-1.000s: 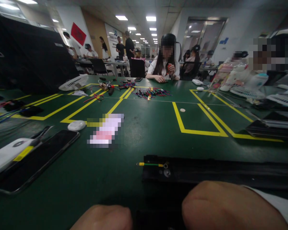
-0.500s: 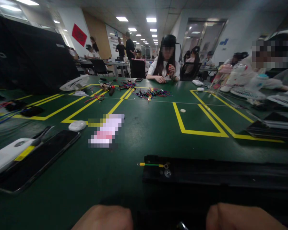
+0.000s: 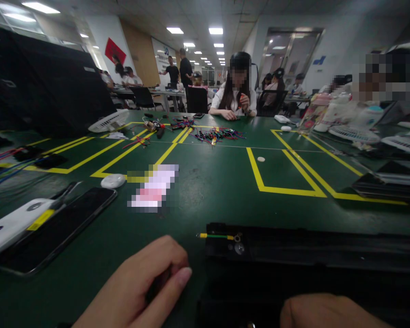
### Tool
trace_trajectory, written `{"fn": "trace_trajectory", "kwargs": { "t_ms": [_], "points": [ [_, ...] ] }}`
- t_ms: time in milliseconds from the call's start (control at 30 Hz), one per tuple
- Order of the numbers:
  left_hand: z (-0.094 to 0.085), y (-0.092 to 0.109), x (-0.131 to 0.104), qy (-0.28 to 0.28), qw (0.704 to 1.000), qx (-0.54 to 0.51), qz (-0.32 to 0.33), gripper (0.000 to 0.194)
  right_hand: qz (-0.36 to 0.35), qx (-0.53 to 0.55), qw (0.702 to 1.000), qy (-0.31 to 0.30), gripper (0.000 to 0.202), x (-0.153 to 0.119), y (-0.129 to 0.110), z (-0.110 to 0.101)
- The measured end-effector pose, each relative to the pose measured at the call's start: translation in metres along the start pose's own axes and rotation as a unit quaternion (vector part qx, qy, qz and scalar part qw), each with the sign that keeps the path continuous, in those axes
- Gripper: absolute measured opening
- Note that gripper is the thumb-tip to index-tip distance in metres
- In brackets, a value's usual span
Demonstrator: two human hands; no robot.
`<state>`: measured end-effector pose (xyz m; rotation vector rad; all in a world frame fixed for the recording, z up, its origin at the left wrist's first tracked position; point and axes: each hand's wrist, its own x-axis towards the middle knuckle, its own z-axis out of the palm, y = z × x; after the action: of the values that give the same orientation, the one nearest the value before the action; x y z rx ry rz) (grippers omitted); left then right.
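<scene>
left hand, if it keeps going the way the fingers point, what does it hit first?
Probably the black panel: the left hand has fingers curled, tips aimed right toward the panel's near-left corner. Depth is unclear; whether they already touch cannot be told.

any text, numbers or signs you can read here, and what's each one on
"3", or part of one: on the white device at the table's left edge; cut off, so not certain.
Red diamond sign on the far wall: no characters legible.
White wall panel with blue lettering: too small to read.
Blue mark beside the glass door: unreadable.
Pixelated patch on the table: nothing legible.
</scene>
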<state>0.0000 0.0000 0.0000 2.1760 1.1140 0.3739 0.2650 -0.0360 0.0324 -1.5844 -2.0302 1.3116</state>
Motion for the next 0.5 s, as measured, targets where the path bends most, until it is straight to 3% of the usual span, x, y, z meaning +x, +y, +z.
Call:
{"fn": "trace_trajectory", "kwargs": {
  "t_ms": [100,267,367,500],
  "points": [
    [-0.011,0.012,0.025,0.025,0.997,0.006,0.073,0.018,-0.022,-0.029,0.999,-0.011,0.011,0.001,0.003,-0.004],
    [-0.013,0.020,0.060,-0.016,0.989,0.036,0.145,0.022,-0.057,-0.105,0.992,-0.043,0.006,-0.008,0.028,0.003],
    [-0.011,0.020,0.067,-0.043,0.985,0.038,0.160,0.024,-0.080,-0.162,0.982,-0.046,0.004,-0.009,0.036,0.005],
    [-0.011,0.015,0.068,-0.068,0.984,0.034,0.162,0.026,-0.103,-0.216,0.969,-0.056,0.010,-0.008,0.021,-0.002]
  ]
}}
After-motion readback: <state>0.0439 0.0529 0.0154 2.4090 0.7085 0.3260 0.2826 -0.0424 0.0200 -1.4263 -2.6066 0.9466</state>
